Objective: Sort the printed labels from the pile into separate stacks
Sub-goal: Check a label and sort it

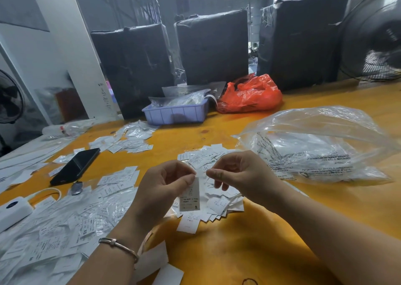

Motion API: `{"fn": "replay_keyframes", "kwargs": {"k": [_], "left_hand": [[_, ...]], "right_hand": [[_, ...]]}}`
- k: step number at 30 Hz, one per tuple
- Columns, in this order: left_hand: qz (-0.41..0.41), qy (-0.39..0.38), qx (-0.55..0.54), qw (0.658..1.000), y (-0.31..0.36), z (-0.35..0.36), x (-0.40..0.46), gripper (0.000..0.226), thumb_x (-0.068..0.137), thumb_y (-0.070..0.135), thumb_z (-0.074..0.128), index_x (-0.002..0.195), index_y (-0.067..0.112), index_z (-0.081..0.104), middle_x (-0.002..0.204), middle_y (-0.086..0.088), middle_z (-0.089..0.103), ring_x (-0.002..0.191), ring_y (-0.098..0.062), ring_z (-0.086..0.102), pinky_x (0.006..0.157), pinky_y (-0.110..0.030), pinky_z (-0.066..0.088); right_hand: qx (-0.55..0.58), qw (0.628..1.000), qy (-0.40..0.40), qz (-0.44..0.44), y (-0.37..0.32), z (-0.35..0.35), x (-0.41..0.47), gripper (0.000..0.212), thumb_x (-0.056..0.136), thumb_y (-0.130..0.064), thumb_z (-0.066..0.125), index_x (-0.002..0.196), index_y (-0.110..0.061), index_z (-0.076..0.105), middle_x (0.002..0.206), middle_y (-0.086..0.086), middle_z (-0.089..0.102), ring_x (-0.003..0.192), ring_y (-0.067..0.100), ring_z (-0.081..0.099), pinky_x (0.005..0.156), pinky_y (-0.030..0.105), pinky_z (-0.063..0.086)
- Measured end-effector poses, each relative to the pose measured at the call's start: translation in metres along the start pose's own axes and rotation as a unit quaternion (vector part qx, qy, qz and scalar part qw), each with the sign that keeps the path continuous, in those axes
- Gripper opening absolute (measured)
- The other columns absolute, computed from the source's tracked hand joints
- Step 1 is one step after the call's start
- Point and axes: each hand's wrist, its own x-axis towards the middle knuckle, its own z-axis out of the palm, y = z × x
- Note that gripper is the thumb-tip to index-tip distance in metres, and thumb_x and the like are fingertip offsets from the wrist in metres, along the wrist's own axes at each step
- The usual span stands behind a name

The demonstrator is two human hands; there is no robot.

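My left hand (161, 189) pinches the top edge of a small printed label (190, 197) marked S, which hangs down above the table. Just to its right, my right hand (236, 171) hovers with curled fingers and thumb, holding nothing that I can see. Under both hands lies a loose pile of white labels (219, 202). A much bigger heap of labels (54, 228) covers the table's left side, and smaller groups of labels (128, 143) lie farther back.
On the orange table (249, 245), a black phone (76, 165) lies at left and a white device (13, 212) at the left edge. A clear plastic bag (321, 145) lies at right, a purple tray (175, 113) and red bag (249, 94) behind. Black wrapped bundles (212, 45) stand at the back.
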Motion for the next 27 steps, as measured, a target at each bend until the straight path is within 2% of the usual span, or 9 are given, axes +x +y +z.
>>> {"fn": "replay_keyframes", "kwargs": {"k": [4, 6, 10, 13, 16, 18, 22, 25, 27], "left_hand": [[-0.043, 0.110, 0.116, 0.986, -0.012, -0.009, 0.006, 0.019, 0.087, 0.008, 0.062, 0.074, 0.019, 0.071, 0.071, -0.002, 0.067, 0.071, -0.019, 0.058, 0.060, -0.033, 0.047], [-0.064, 0.151, 0.173, 0.971, -0.018, -0.015, 0.008, 0.021, 0.085, 0.010, 0.059, 0.067, 0.016, 0.066, 0.063, -0.006, 0.062, 0.062, -0.021, 0.052, 0.057, -0.032, 0.041], [-0.113, 0.158, 0.275, 0.942, -0.026, -0.022, 0.007, 0.023, 0.083, 0.018, 0.056, 0.062, 0.012, 0.061, 0.059, -0.011, 0.058, 0.054, -0.019, 0.043, 0.052, -0.030, 0.032], [-0.133, 0.134, 0.317, 0.929, -0.026, -0.020, 0.005, 0.024, 0.080, 0.024, 0.060, 0.057, 0.019, 0.059, 0.049, 0.003, 0.053, 0.052, -0.016, 0.046, 0.051, -0.024, 0.031], [-0.144, 0.118, 0.358, 0.915, -0.025, -0.019, 0.005, 0.019, 0.079, 0.026, 0.062, 0.061, 0.026, 0.062, 0.055, 0.007, 0.060, 0.058, -0.012, 0.055, 0.051, -0.023, 0.033], [-0.152, 0.112, 0.371, 0.909, -0.026, -0.019, 0.005, 0.017, 0.077, 0.023, 0.063, 0.061, 0.028, 0.063, 0.060, 0.008, 0.062, 0.062, -0.011, 0.056, 0.052, -0.023, 0.035], [-0.150, 0.114, 0.371, 0.909, -0.027, -0.019, 0.006, 0.016, 0.076, 0.020, 0.066, 0.065, 0.032, 0.064, 0.075, 0.014, 0.060, 0.077, -0.012, 0.056, 0.063, -0.027, 0.046], [-0.111, 0.128, 0.377, 0.911, -0.027, -0.017, 0.006, 0.018, 0.080, 0.021, 0.067, 0.074, 0.038, 0.063, 0.090, 0.012, 0.053, 0.097, -0.015, 0.049, 0.074, -0.033, 0.044], [-0.076, 0.121, 0.370, 0.918, -0.027, -0.014, 0.006, 0.020, 0.082, 0.019, 0.066, 0.081, 0.039, 0.062, 0.096, 0.012, 0.053, 0.101, -0.014, 0.047, 0.073, -0.031, 0.040]], "right_hand": [[-0.100, 0.995, 0.017, 0.002, 0.005, -0.005, 0.001, 0.019, 0.085, -0.026, 0.070, 0.081, -0.008, 0.072, 0.070, 0.005, 0.071, 0.066, 0.022, 0.066, 0.070, 0.044, 0.056], [-0.140, 0.990, 0.028, 0.006, 0.007, -0.007, 0.002, 0.017, 0.085, -0.026, 0.070, 0.081, -0.010, 0.072, 0.070, 0.003, 0.070, 0.068, 0.020, 0.065, 0.071, 0.045, 0.055], [-0.171, 0.983, 0.061, 0.023, 0.011, -0.012, 0.003, 0.014, 0.085, -0.025, 0.070, 0.079, -0.013, 0.072, 0.069, 0.000, 0.068, 0.068, 0.019, 0.064, 0.070, 0.044, 0.055], [-0.221, 0.970, 0.091, 0.040, 0.013, -0.020, 0.006, 0.013, 0.086, -0.027, 0.069, 0.078, -0.017, 0.071, 0.069, -0.004, 0.066, 0.067, 0.016, 0.062, 0.069, 0.040, 0.055], [-0.292, 0.947, 0.120, 0.059, 0.017, -0.028, 0.008, 0.013, 0.087, -0.029, 0.066, 0.078, -0.021, 0.069, 0.070, -0.009, 0.063, 0.071, 0.014, 0.060, 0.065, 0.032, 0.051], [-0.334, 0.929, 0.144, 0.073, 0.019, -0.033, 0.008, 0.012, 0.086, -0.025, 0.063, 0.074, -0.023, 0.066, 0.069, -0.010, 0.061, 0.072, 0.015, 0.059, 0.058, 0.026, 0.043], [-0.376, 0.905, 0.174, 0.100, 0.024, -0.043, 0.009, 0.012, 0.082, -0.016, 0.060, 0.075, -0.022, 0.068, 0.073, -0.006, 0.066, 0.071, 0.016, 0.059, 0.053, 0.022, 0.034], [-0.400, 0.887, 0.201, 0.114, 0.027, -0.049, 0.010, 0.014, 0.079, -0.010, 0.057, 0.073, -0.017, 0.068, 0.074, -0.001, 0.067, 0.071, 0.020, 0.057, 0.061, 0.026, 0.038], [-0.434, 0.863, 0.230, 0.120, 0.028, -0.053, 0.011, 0.014, 0.079, -0.008, 0.055, 0.075, -0.014, 0.067, 0.077, 0.004, 0.067, 0.077, 0.025, 0.059, 0.073, 0.032, 0.043]]}}
